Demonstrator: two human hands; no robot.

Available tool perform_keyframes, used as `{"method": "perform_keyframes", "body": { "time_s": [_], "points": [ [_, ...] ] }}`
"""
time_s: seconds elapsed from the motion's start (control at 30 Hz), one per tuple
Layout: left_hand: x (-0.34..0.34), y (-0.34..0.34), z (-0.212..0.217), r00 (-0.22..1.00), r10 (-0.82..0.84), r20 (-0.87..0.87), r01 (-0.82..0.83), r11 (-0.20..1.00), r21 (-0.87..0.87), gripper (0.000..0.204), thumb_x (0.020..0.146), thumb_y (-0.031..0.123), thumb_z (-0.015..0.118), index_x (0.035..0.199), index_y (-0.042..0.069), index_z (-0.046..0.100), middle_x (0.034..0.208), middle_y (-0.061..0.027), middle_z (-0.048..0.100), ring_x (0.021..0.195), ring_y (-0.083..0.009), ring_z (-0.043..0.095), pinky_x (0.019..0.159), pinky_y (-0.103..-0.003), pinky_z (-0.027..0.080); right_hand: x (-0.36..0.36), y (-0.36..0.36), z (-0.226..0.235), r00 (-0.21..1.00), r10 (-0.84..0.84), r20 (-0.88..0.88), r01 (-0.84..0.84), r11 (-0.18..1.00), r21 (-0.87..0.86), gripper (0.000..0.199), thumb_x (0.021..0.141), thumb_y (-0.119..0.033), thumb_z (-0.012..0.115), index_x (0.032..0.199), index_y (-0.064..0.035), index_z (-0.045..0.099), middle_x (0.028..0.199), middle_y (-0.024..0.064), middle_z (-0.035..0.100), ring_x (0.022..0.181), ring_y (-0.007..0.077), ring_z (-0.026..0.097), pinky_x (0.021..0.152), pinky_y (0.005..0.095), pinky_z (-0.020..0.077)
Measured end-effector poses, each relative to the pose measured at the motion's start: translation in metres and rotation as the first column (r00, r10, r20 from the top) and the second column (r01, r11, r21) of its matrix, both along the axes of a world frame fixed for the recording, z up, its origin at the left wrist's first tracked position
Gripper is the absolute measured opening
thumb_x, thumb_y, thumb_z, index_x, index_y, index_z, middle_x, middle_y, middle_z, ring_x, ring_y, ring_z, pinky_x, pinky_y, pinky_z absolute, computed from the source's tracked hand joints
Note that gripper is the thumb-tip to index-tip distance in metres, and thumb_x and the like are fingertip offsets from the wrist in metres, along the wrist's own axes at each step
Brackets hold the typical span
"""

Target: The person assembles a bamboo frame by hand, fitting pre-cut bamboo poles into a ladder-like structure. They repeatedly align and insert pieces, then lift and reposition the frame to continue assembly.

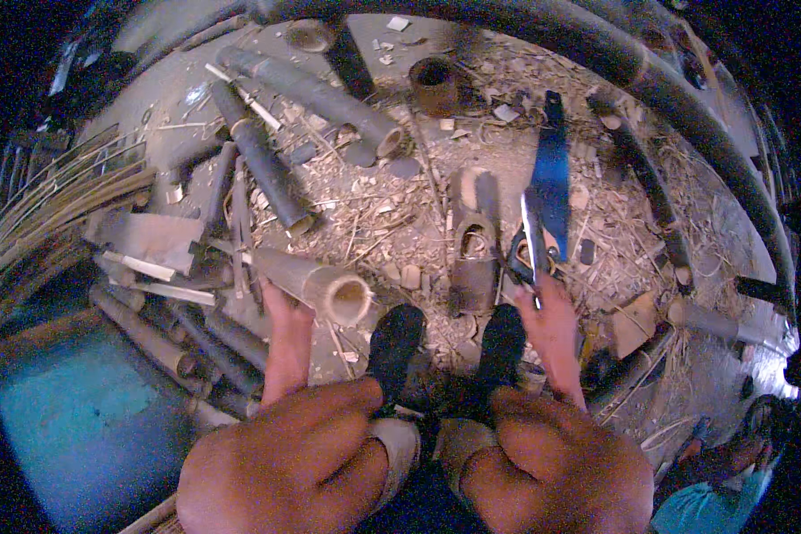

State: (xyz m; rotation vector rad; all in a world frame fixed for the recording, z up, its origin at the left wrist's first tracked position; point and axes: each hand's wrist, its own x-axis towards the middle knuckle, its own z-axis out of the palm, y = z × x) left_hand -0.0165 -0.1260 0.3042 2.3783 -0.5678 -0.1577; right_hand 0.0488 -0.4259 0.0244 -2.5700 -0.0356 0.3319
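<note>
A short, pale bamboo tube (298, 274) is in my left hand (287, 313), its cut open end turned towards my feet. My fingers are wrapped round it from below and partly hidden by the tube. My right hand (552, 322) is closed on a long knife (531, 233), whose bright blade points away from me. Just beyond that hand lies a handsaw (552, 173) with a blue blade; the knife crosses over its dark handle. Between the hands, a bamboo piece (475, 267) with an oval opening cut in its side lies on the floor.
Wood chips (365, 209) cover the floor. Dark bamboo poles (316, 93) lie ahead and at left, near bundled thin strips (71, 209). One long curved pole (685, 93) spans the far right. A blue-green surface (71, 400) is at lower left. Another person (721, 489) is at lower right.
</note>
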Motion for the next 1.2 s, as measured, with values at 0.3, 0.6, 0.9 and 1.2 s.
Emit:
{"method": "perform_keyframes", "body": {
  "time_s": [0.3,0.6,0.9,1.2],
  "points": [
    [0.011,0.09,-0.219,0.416,0.578,-0.702,-0.829,-0.076,-0.554,0.047,0.097,0.053,0.041,0.11,0.011,0.057,0.101,-0.0075,0.063,0.089,-0.0268,0.063,0.081,-0.045,0.056,0.009,0.105,0.009,0.759,0.613,-0.22,-0.265,0.599,0.756,0.057,0.094,-0.037,0.066,0.139,-0.0037,0.053,0.112,0.0172,0.069,0.102,0.029,0.067,0.091,0.0416,0.0532],
    [0.025,0.106,-0.309,0.389,0.557,-0.734,-0.697,-0.343,-0.63,0.057,0.099,0.065,0.034,0.122,0.016,0.052,0.108,-0.0075,0.059,0.088,-0.0297,0.063,0.079,-0.053,0.057,-0.004,0.106,-0.016,0.746,0.659,-0.098,-0.419,0.579,0.699,0.059,0.087,-0.027,0.066,0.14,-0.0066,0.052,0.098,0.0167,0.069,0.088,0.0252,0.068,0.078,0.0405,0.0549],
    [0.019,0.089,-0.302,0.342,0.474,-0.812,-0.703,-0.445,-0.556,0.067,0.1,0.069,0.025,0.13,0.017,0.054,0.098,-0.0058,0.062,0.086,-0.0304,0.064,0.082,-0.054,0.055,-0.011,0.104,-0.022,0.717,0.68,-0.153,-0.464,0.629,0.624,0.057,0.086,-0.035,0.065,0.134,-0.005,0.056,0.11,0.0231,0.069,0.1,0.0389,0.068,0.087,0.0485,0.0532],
    [0.026,0.046,-0.263,0.348,0.559,-0.753,-0.787,-0.262,-0.559,0.056,0.101,0.061,0.035,0.127,0.014,0.052,0.108,-0.0094,0.061,0.095,-0.0295,0.062,0.09,-0.053,0.052,-0.018,0.105,-0.056,0.796,0.603,-0.058,-0.476,0.681,0.556,0.021,0.085,-0.013,0.058,0.1,0.0013,0.063,0.084,0.0272,0.065,0.083,0.0456,0.067,0.074,0.0535,0.0507]
  ]
}}
